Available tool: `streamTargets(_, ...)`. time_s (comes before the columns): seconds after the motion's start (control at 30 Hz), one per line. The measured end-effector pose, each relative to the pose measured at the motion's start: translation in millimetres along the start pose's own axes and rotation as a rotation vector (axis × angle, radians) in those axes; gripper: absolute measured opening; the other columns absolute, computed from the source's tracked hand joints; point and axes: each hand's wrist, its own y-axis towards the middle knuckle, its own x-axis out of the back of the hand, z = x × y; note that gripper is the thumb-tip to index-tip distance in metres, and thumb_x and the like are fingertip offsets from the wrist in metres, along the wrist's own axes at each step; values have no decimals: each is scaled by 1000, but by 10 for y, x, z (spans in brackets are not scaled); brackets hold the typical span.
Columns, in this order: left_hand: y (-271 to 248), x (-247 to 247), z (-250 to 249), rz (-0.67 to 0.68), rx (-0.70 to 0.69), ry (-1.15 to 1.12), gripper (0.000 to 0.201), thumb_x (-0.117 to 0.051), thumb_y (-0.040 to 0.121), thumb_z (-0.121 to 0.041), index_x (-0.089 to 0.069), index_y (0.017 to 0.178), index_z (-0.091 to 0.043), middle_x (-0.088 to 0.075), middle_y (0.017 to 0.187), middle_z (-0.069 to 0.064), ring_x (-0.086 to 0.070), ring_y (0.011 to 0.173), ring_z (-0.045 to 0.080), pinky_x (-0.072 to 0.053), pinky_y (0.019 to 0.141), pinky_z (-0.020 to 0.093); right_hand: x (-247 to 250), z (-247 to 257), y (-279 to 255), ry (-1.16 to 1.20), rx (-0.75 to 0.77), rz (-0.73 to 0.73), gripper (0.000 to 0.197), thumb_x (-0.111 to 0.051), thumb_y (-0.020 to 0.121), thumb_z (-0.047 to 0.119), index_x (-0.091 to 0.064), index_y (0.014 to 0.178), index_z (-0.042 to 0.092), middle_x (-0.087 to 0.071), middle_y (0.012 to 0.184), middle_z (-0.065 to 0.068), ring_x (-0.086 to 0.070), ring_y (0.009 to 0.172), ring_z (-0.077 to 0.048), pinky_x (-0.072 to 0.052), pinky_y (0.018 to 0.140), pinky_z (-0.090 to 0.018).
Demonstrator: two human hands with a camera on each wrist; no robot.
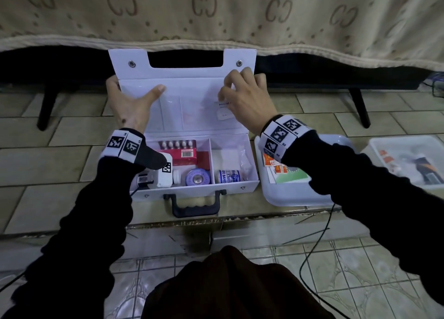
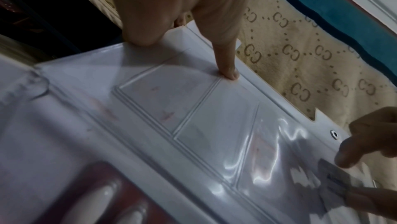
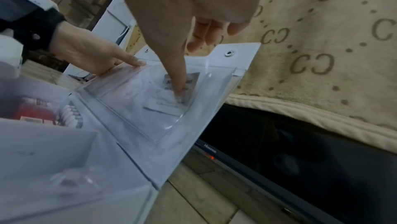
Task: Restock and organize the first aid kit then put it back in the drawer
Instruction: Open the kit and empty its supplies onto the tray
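Observation:
The white first aid kit lies open on the tiled ledge, its lid standing upright with clear pockets on the inside. My left hand grips the lid's left edge, thumb on the inner face and fingers behind. My right hand pinches a small alcohol pad packet at the right-hand pocket, the thumb pressing on it. The base holds a blister pack, a red box, a white bottle, a tape roll and a bandage roll.
A white tray with orange sachets sits right of the kit, and a clear tub farther right. Behind the lid stands a dark TV under a beige cloth. A black cable runs down the step.

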Motion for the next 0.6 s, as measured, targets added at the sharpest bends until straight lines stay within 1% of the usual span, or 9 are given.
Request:
streamTargets(0.03, -3, 0, -3, -2, 1, 3, 76, -86, 59, -28, -44, 119, -13, -58, 108, -8, -59, 99, 6, -47, 87, 15, 9, 0, 7, -33, 30, -12, 20, -70, 60, 7, -63, 73, 19, -61, 85, -5, -31, 84, -21, -36, 66, -33)
streamTargets(0.1, -12, 5, -13, -4, 3, 6, 76, -86, 59, -28, -43, 120, -13, -58, 108, -8, -58, 98, 6, -47, 88, 16, 16, 0, 5, -85, 61, 0, 15, -67, 63, 8, -62, 72, 19, -61, 82, -4, -32, 84, -22, -25, 68, -34)
streamTargets(0.17, -10, 7, -15, -4, 5, 12, 77, -87, 57, -30, -44, 118, -14, -58, 109, -8, -59, 100, 7, -47, 91, 20, 9, -1, 11, -95, 67, 72, 16, -66, 64, 4, -61, 72, 18, -61, 74, 0, -42, 84, -23, -18, 66, -33)
streamTargets(0.23, -7, 14, -20, -3, 5, 26, 79, -87, 56, -33, -44, 119, -14, -58, 110, -7, -58, 102, 9, -47, 93, 22, 32, 6, 27, -53, 27, 120, 18, -65, 64, -1, -61, 72, 15, -62, 66, 1, -56, 79, -25, -18, 66, -32)
streamTargets(0.27, -8, 16, -21, -2, 4, 30, 79, -86, 55, -34, -44, 118, -14, -58, 111, -7, -58, 103, 9, -47, 92, 22, 43, 10, 40, -28, 10, 143, 19, -62, 66, -4, -61, 75, 13, -63, 66, 0, -58, 81, -25, -17, 68, -33)
streamTargets(0.4, -24, 9, -28, 8, -7, 28, 70, -86, 57, -30, -42, 110, -20, -58, 109, -7, -59, 100, 7, -47, 88, 18, 108, 14, 130, 35, -88, 332, 33, -46, 80, -10, -56, 103, 12, -66, 97, -5, -43, 111, -26, -20, 87, -39)
streamTargets(0.5, -24, 12, -15, 0, -19, 18, 71, -86, 58, -28, -44, 113, -15, -59, 109, -5, -60, 99, 7, -48, 88, 16, 162, 29, 219, 52, -137, 446, 35, -45, 85, -5, -55, 113, 13, -54, 119, -10, -30, 131, -30, -27, 94, -44)
streamTargets(0.53, -21, 15, -9, -3, -21, 15, 72, -86, 58, -28, -44, 115, -14, -59, 110, -5, -60, 99, 7, -48, 88, 15, 173, 21, 268, 78, -153, 476, 33, -45, 87, -2, -57, 114, 12, -49, 119, -12, -26, 134, -32, -29, 93, -44)
streamTargets(0.6, -21, 12, -11, -3, -20, 18, 74, -86, 58, -30, -44, 117, -12, -59, 110, -4, -59, 100, 7, -48, 88, 16, 211, -35, 345, 213, -217, 466, 28, -49, 86, 2, -63, 109, 11, -43, 105, -12, -39, 125, -31, -33, 84, -36)
